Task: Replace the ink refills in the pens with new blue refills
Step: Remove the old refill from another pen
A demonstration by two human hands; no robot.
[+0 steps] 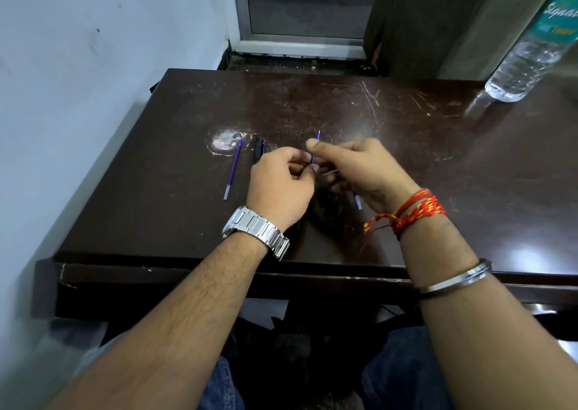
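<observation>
Blue refill [232,168] lies loose on the table [156,191] at far left, tip away from me, well apart from my hands; thin plastic tube, near weightless, a bit bendy, would roll on this glossy top, so I'd pinch it mid-length, not at the tip. Just right of it a dark pen [259,150] part lies flat, its near end hidden behind my left hand [278,187]; cannot tell if it is a whole pen or only a barrel. Left hand is curled, fingertips pinched toward the centre on something small I can't make out, possibly the low end of the second refill [313,156]. That refill stands nearly upright between both hands, tip [318,134] poking above my right thumb. Right hand [369,172] is closed in a pinch around it, thumb on top. Slim and slick, so grip it low near the pen mouth and push straight; sideways force would likely kink it. A pale blue stub [358,201] shows under the right palm, touching or just above the table, unclear which. Water bottle [528,65] at far right, not involved. My guess: mid-swap on one pen.
</observation>
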